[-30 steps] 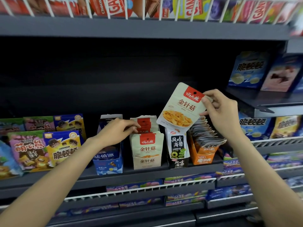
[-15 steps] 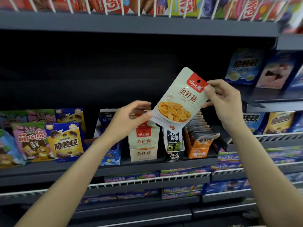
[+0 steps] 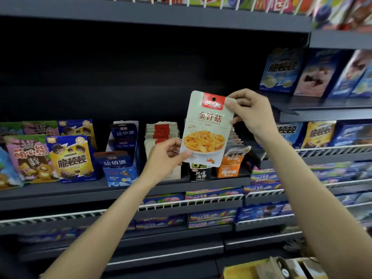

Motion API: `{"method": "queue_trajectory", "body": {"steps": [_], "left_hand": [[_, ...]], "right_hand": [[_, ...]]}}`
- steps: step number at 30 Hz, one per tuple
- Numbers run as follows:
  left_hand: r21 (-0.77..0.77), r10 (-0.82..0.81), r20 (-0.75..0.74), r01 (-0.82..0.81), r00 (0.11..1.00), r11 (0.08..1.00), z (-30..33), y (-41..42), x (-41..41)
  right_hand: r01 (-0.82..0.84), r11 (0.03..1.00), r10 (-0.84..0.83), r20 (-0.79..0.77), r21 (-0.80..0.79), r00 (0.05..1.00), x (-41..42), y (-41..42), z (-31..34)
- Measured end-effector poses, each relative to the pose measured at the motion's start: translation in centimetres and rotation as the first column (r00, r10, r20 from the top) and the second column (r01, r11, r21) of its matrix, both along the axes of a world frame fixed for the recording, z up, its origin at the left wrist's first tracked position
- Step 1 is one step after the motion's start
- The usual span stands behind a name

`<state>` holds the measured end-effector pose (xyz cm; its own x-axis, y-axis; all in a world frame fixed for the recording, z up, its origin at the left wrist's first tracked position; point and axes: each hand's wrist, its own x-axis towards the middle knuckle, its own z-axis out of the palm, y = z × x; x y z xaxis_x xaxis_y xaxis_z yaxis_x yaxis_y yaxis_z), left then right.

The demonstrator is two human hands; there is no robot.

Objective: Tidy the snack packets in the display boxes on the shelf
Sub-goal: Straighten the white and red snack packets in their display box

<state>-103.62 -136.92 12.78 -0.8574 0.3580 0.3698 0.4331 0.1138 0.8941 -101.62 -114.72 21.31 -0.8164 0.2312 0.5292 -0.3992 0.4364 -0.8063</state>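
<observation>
A pale green mushroom snack packet (image 3: pixel 207 127) with a red top label is held upright in front of the shelf. My right hand (image 3: pixel 248 111) pinches its top right corner. My left hand (image 3: pixel 167 153) pinches its bottom left corner. Behind it stands a beige display box (image 3: pixel 161 133) of matching packets, partly hidden by my left hand. To the right are a black seaweed box (image 3: pixel 199 174) and an orange box (image 3: pixel 231 166) with fanned grey packets.
A blue display box (image 3: pixel 120 158) stands left of the beige one, with purple and yellow-blue cookie packs (image 3: pixel 70 158) further left. Blue boxes fill the right shelves (image 3: pixel 314 135). White wire rails (image 3: pixel 191 202) front the lower shelves. A cardboard carton (image 3: pixel 281 266) sits at bottom right.
The packet has turned from tilted to upright. My left hand rose from the beige box and took hold of the packet's bottom left corner.
</observation>
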Motion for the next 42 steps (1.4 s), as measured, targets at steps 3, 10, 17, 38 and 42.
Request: {"method": "queue_trajectory", "body": {"steps": [3, 10, 17, 38, 42], "left_hand": [[0.041, 0.178, -0.137, -0.174, 0.974, 0.984, -0.4, 0.4, 0.6], [0.071, 0.317, -0.862, -0.525, 0.396, 0.848, -2.3, 2.2, 1.4], [-0.078, 0.133, -0.911, -0.48, 0.389, 0.874, -3.3, 2.4, 2.9], [0.231, -0.039, -0.03, 0.045, 0.999, 0.972, 5.3, 3.3, 5.4], [0.215, 0.091, 0.003, -0.09, 0.996, 0.973, 4.2, 3.3, 4.1]], "right_hand": [[0.096, 0.992, -0.098, 0.021, 0.077, 0.995, 0.7, -0.7, -0.9], [0.011, 0.997, -0.007, 0.064, -0.07, 0.998, 3.8, -5.6, -5.5], [-0.041, 0.868, 0.076, 0.05, -0.495, 0.996, 4.4, -4.0, -6.8], [0.664, 0.72, -0.411, -0.647, 0.202, 0.642, 3.9, -6.9, -10.0], [0.685, 0.661, -0.342, -0.689, 0.306, 0.639, 2.9, -8.0, -11.3]]}}
